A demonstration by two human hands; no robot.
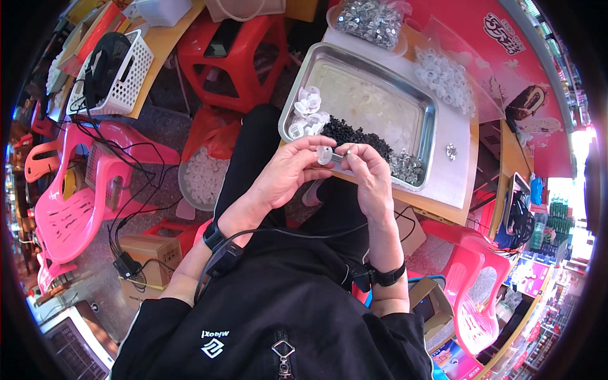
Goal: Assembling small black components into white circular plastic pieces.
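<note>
One clear piece (324,156) in left grip (284,170)

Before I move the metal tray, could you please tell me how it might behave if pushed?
The tray looks like shiny metal, so it's probably stiff. The loose black pieces heaped inside would likely shift. It seems unlikely to roll, given its flat, rectangular shape.

A red plastic stool (258,66) is topped by a flat black object (223,38); a slotted pink plastic armchair (69,218) is seen farther left.
</note>
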